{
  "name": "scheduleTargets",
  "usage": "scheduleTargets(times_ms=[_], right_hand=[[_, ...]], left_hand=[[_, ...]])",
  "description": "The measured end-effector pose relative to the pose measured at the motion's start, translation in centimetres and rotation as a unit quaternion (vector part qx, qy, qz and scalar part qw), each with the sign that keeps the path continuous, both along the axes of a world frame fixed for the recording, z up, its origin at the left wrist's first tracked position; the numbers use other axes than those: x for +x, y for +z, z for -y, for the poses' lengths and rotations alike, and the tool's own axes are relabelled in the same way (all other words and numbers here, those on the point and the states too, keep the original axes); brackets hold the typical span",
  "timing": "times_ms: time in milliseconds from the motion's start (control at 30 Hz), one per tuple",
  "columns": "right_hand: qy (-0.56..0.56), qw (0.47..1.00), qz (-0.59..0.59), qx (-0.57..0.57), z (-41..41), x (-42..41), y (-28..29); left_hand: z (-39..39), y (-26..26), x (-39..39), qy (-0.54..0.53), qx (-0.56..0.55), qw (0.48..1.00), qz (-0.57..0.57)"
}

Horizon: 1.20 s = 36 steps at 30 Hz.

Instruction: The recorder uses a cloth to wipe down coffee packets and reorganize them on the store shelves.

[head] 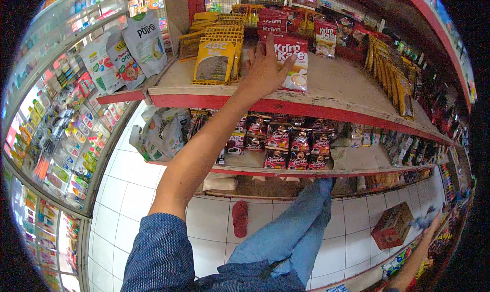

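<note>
My left hand (268,68) reaches over the upper shelf with its fingers spread. Its thumb and forefinger lie against the front of a red and white Krim Kafe packet (298,72), which stands at the shelf's front edge. Left of the hand is a row of yellow ABC coffee packets (215,60). More red Krim Kafe packets (272,21) stand behind it. At the far right, low down, my right hand (435,220) holds a blurred blue-grey thing, perhaps a cloth (423,218), near a cardboard box (392,226).
The wooden shelf has a red front edge (214,100). White pouches (145,43) stand at its left, more yellow packets (388,74) at its right. A lower shelf holds dark coffee packets (277,135). A red sandal (240,219) lies on the tiles. A glass display case (82,211) borders the left.
</note>
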State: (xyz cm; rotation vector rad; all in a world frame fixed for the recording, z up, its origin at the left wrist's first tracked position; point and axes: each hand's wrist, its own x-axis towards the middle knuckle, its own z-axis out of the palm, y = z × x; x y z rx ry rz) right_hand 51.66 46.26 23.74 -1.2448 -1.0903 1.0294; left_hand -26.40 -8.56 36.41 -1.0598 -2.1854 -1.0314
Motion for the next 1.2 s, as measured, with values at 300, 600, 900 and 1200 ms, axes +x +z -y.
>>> scheduleTargets(times_ms=[300, 600, 900, 1200], right_hand=[[0.309, 0.950, -0.034, 0.044, -2.0, -25.7, 13.4], [0.059, 0.997, -0.023, 0.038, -15.7, -23.8, 13.6], [-0.113, 0.988, -0.012, 0.108, -21.9, -29.7, 18.2], [-0.091, 0.832, 0.108, 0.537, -11.8, -49.1, 27.2]], left_hand=[[1.4, 0.5, 0.4, -0.010, 0.029, 0.995, 0.095], [1.1, 1.2, 2.1, -0.002, 0.088, 0.996, -0.010], [2.0, 1.4, 3.2, 0.020, 0.030, 0.999, 0.011], [0.8, 2.4, 4.4, 0.061, -0.001, 0.995, -0.077]])
